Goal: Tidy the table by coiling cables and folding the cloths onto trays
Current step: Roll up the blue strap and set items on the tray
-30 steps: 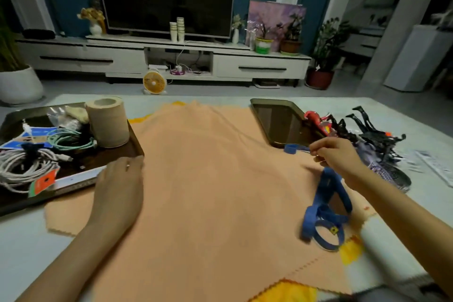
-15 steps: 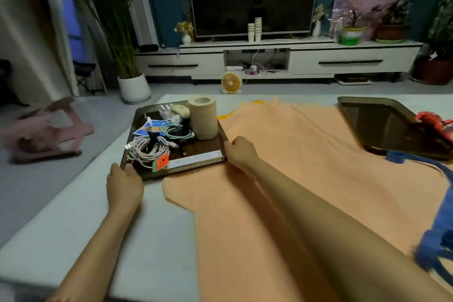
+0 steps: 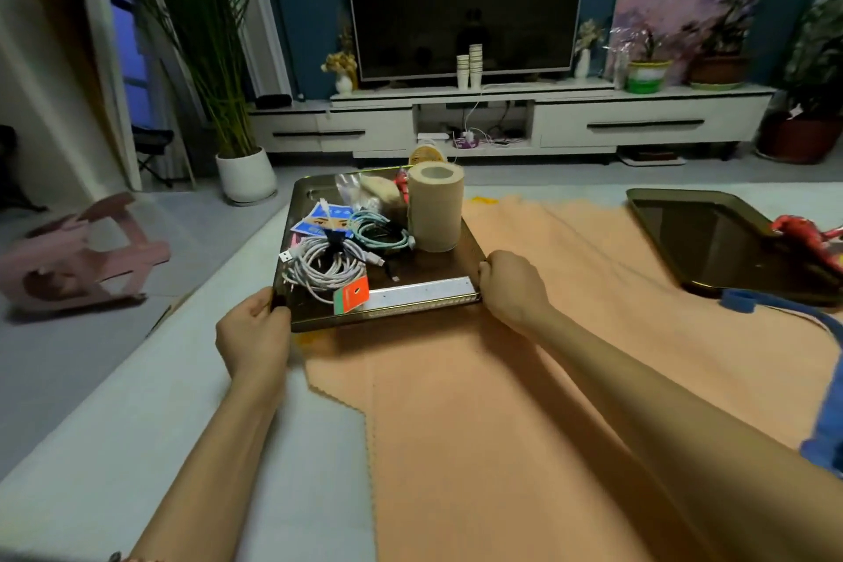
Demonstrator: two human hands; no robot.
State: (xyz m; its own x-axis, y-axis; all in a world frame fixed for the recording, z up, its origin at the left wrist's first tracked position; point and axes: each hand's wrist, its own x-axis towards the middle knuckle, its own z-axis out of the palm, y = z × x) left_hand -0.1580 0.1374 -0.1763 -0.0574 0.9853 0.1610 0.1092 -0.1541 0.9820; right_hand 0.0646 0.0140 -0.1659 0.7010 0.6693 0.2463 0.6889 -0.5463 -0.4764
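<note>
A dark tray (image 3: 438, 276) sits at the table's left, its near edge lifted over the orange cloth (image 3: 524, 402). On it lie a coiled white cable (image 3: 321, 269), a coiled teal cable (image 3: 381, 234), a beige paper roll (image 3: 435, 208), a blue packet and a metal ruler. My left hand (image 3: 253, 333) grips the tray's near left corner. My right hand (image 3: 513, 287) grips its near right corner. A second dark tray (image 3: 702, 237) lies empty at the right on the cloth.
A blue strap (image 3: 821, 361) trails along the right edge. A red object (image 3: 807, 233) rests by the second tray. Beyond the table stand a white TV cabinet, a potted plant (image 3: 246, 178) and a pink stool (image 3: 77, 256) on the floor at left.
My view swung left from the blue strap to the loaded tray. Both hands moved onto that tray's near corners, and the tray now appears raised and tilted at its near edge.
</note>
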